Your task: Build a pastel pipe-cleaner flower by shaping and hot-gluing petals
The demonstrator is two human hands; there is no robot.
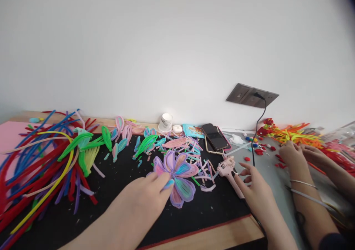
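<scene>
My left hand [149, 196] pinches a pipe-cleaner flower [181, 178] near its centre. The flower has several purple, pink and blue looped petals and is held over the black mat [116, 209]. Beside a pale pink hot glue gun [229, 172] is my right hand [256, 191], its fingers apart and curved; its thumb reaches the gun's handle, and I cannot tell whether they touch. The gun lies on its side with its nozzle toward the flower. Short pastel pipe-cleaner offcuts [203, 176] are scattered between the flower and the gun.
Long coloured pipe cleaners [52, 161] pile up at left. Behind stand a white cup [165, 122], a blue packet [193, 130] and a phone [215, 136]. A black cord [257, 124] runs from the wall socket [251, 94]. At right, another person's hands [294, 157] work by orange pipe cleaners.
</scene>
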